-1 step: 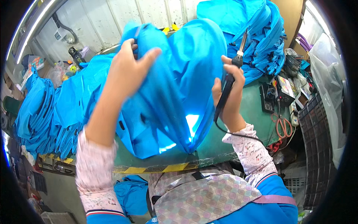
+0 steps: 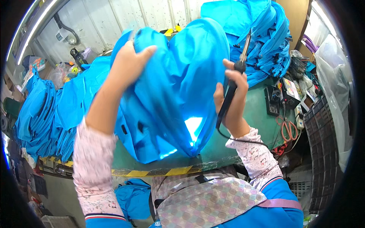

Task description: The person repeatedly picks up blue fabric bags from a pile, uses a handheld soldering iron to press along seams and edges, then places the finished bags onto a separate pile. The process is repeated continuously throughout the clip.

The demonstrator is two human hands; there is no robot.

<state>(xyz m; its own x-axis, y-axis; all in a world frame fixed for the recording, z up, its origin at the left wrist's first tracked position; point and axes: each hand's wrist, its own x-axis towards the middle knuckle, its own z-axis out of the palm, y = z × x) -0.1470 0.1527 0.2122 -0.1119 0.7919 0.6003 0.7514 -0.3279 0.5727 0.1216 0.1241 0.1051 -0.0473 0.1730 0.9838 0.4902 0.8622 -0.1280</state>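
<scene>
A pale ribbed wall (image 2: 91, 22) backs the scene, and in front of it a green counter (image 2: 258, 110) runs across, its near edge banded with yellow-and-black tape (image 2: 178, 171). The blue cloth (image 2: 197, 64) stands bunched over the middle of the counter, between the two hands.

The left grip (image 2: 129, 64) has shifted a little left and up since the earlier frame, and the upper left part of the cloth has swung outward with it; blur marks both. The right grip (image 2: 235, 102) has drifted only slightly left. This looks like handling of the cloth rather than work with the iron (image 2: 227, 99), whose metal tip points up.

The left fingers go behind the cloth's upper edge while the thumb stands apart, so I cannot tell whether they pinch it. The right grip is wrapped around the iron's black handle, its fingertips at the cloth's right edge; whether they also catch the fabric is unclear.

The cloth looks thin and smooth, rising in two rounded humps and narrowing to a folded point low down, where a bright patch (image 2: 194, 127) glares. Small dark slots (image 2: 124, 129) mark its lower left. Similar fabric lies in a left pile (image 2: 34, 110) with soft, layered edges and a right pile (image 2: 279, 45) of tight curls. Pink-handled scissors (image 2: 288, 131) rest on the counter near a boxy black unit (image 2: 290, 99).
</scene>
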